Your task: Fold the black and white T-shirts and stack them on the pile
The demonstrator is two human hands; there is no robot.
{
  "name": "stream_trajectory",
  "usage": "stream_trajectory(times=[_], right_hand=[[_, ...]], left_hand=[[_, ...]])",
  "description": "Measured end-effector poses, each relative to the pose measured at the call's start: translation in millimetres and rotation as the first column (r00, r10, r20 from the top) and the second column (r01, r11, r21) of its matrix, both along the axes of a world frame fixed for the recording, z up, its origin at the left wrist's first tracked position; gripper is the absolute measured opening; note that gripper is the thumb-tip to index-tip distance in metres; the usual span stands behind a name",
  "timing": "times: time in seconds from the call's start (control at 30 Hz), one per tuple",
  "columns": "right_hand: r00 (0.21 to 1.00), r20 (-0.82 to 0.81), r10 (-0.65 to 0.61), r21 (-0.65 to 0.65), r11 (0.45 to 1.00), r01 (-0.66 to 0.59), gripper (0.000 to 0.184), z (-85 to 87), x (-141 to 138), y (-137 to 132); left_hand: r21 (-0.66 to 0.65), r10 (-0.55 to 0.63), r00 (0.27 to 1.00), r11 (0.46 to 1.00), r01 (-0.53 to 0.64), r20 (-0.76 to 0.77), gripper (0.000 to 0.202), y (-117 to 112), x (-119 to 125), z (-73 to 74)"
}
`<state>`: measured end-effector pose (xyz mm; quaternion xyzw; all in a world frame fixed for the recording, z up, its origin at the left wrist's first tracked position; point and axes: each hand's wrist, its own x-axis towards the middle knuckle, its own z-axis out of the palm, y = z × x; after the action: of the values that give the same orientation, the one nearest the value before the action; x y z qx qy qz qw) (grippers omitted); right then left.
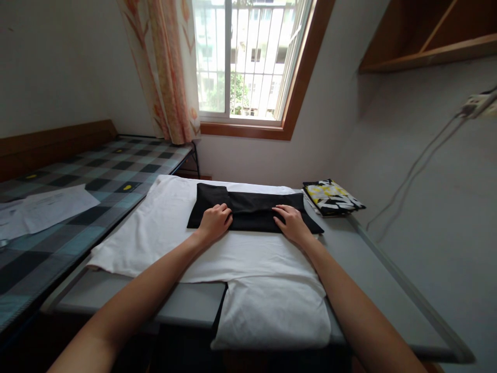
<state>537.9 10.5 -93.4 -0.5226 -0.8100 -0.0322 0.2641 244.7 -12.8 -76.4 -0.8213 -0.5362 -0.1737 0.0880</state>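
A black cloth [252, 203], folded into a long band, lies across a white garment [171, 228] spread on a grey table [349, 248]. My left hand [215, 221] rests on the cloth's near left part with fingers curled over a fold. My right hand [290, 221] lies on the cloth's near right part, fingers bent and pressed onto the fabric. Both forearms reach in from the bottom of the view.
A folded black, white and yellow patterned cloth [332, 197] sits at the table's far right corner. A bed with a checked cover [77, 191] and white sheets of paper [42, 207] runs along the left. A window [248, 57] with a curtain [166, 67] is ahead; a cable [419, 160] hangs on the right wall.
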Motion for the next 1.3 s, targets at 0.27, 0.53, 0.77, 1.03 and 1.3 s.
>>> stream_trajectory(times=[0.27,0.53,0.77,1.03,1.3], right_hand=[[0.995,-0.095,0.003,-0.187,0.982,-0.021,0.026,38.7,-61.0,0.9],[0.982,-0.139,-0.131,-0.505,0.862,0.043,0.033,55.9,-153.8,51.0],[0.943,-0.029,-0.331,-0.650,0.723,0.234,0.057,47.7,-186.3,71.6],[0.888,-0.250,-0.387,-0.709,0.697,0.105,0.037,40.7,-191.2,81.0],[0.831,-0.458,-0.316,-0.646,0.761,-0.067,0.010,65.8,-178.4,72.5]], left_hand=[[0.032,-0.020,0.995,0.999,0.017,0.094,0.026,2.3,-1.1,-0.8],[-0.011,-0.167,0.985,0.986,0.168,0.052,0.026,6.9,-9.3,-1.0],[-0.001,-0.062,0.942,0.998,0.066,0.330,0.032,22.4,-37.1,10.1],[-0.109,0.336,0.750,0.935,-0.337,0.570,0.037,63.6,-84.4,-12.7],[-0.213,0.378,0.866,0.922,-0.322,0.328,0.049,60.9,-78.4,-16.4]])
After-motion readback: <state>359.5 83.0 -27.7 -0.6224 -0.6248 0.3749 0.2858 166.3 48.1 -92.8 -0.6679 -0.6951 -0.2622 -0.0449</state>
